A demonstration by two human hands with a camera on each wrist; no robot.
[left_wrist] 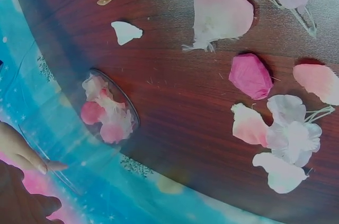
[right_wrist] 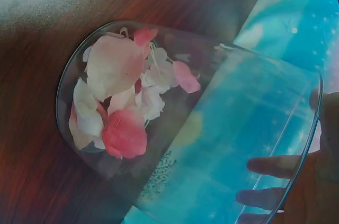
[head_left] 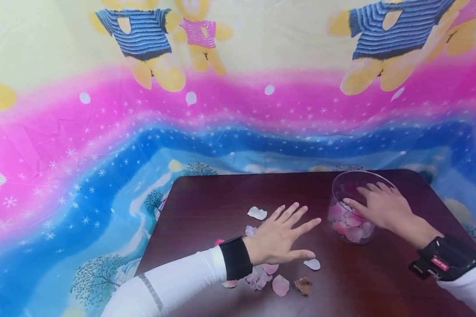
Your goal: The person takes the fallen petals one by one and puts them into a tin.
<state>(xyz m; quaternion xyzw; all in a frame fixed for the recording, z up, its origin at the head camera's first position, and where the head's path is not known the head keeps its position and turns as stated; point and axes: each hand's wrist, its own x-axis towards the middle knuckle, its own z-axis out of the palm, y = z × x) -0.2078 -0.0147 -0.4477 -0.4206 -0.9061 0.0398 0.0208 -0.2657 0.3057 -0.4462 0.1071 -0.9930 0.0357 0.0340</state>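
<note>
a dark red-brown worktop (head_left: 230,193) is seen from above, backed by a bright printed cloth (head_left: 103,132) with bears, stars and bands of pink and blue.

the left hand (head_left: 279,237) is laid flat on the worktop with its fingers straight and spread; its grip is wide and nothing is held in it. loose petals (head_left: 262,277) are scattered around this hand: a white one (head_left: 257,213) just beyond the fingers, another white one (head_left: 312,264) just beside the thumb, a pink one (head_left: 280,285) and a dried brown one (head_left: 303,286) nearer the person, and a small cluster partly hidden under the wrist. in the left wrist view the same scattering is shown close up, with a deep pink petal (left_wrist: 250,75) lying among pale pink and white ones.

a clear glass jar (head_left: 351,207) stands at the right side of the worktop, well apart from the left hand. its bottom is filled with pink and white petals (right_wrist: 119,97). the right hand (head_left: 381,204) is rested over the jar's rim, its fingers fairly straight and draped across the opening; its fingertips (right_wrist: 265,167) are seen through the glass in the right wrist view. no petal can be made out in its grip.
</note>
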